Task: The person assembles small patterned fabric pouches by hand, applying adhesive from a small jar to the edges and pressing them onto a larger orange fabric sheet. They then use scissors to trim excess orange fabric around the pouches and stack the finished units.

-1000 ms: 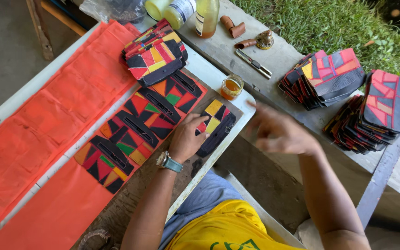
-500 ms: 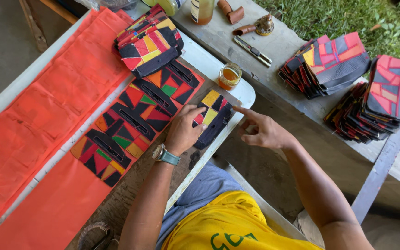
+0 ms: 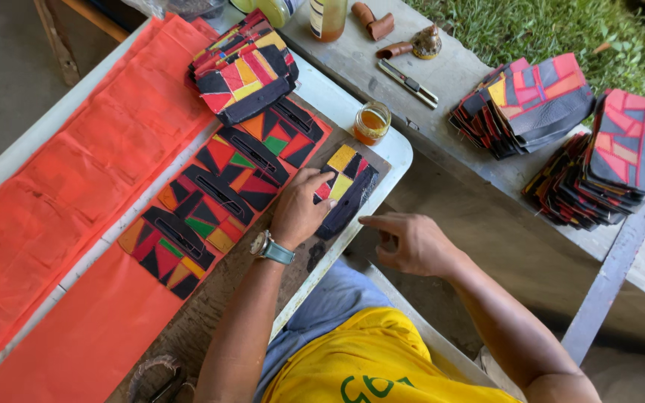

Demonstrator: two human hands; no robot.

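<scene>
While the left hand (image 3: pixel 298 214) presses flat, fingers spread, on a patchwork piece (image 3: pixel 345 186), the right hand (image 3: pixel 410 242) hovers beside the table (image 3: pixel 397 153). Its fingers are loosely curled, grasping nothing.

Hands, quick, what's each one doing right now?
Left hand: open, fingers pressing the small black, yellow and red patchwork fabric piece.
Right hand: empty, index finger extended, touching nothing.
</scene>
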